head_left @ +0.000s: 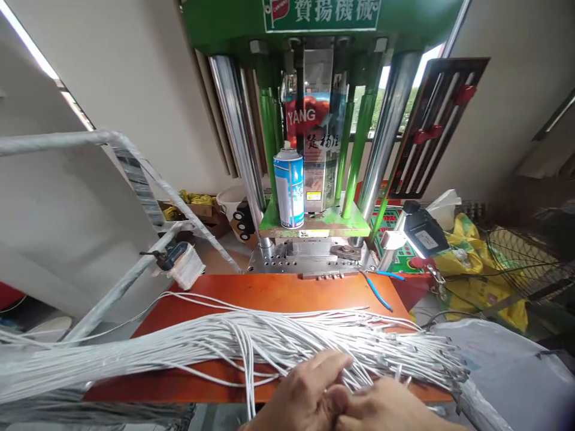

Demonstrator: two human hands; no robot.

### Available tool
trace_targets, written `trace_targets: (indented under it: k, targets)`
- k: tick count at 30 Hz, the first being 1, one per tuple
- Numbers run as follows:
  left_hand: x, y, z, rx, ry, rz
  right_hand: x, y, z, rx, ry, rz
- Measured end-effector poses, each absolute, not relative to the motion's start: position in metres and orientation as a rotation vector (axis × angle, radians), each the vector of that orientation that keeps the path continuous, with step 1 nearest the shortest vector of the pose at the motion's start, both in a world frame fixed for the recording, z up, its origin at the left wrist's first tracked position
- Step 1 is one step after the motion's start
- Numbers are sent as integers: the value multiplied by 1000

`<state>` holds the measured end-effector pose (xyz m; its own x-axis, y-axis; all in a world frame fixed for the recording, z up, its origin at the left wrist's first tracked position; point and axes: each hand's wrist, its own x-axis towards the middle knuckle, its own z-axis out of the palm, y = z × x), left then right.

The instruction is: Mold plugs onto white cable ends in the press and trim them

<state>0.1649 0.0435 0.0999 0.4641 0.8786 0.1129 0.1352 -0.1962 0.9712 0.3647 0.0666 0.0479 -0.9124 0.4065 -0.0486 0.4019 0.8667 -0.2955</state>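
Beyond 2 hands (305,386) (390,407) at white cables (193,336), a box (216,223) holds yellow material (198,198).

— Brightest where?
— On the pale cables (269,332), nearly washed out toward the right; also white through the window (384,78) behind.
— At the edges?
— Dim and blurred at far right, visibly stretched toward the corners.

passage: orange tabletop strip (269,291) beyond white cables (215,332) | right: blue-handled pliers (378,292) intrude | far side: spray can (288,188), steel columns (236,126)
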Motion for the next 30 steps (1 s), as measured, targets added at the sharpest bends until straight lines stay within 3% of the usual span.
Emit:
trace_targets:
  k: [4, 7, 13, 22, 30]
  targets:
    - [161, 46, 87, 1251, 770, 607, 373, 97, 122, -781, -2838, 676]
    - [152, 50, 75, 1037, 925, 580, 385, 132, 144, -1001, -2636, 956]
    - [145, 56, 60, 701, 995, 728, 382, 180, 126, -1075, -2256, 1220]
    - [157, 74, 63, 678, 938, 773, 341, 208, 101, -796, -1975, 1371]
    - [159, 92, 67, 698, 991, 839, 348, 212, 78, -865, -1734, 1484]
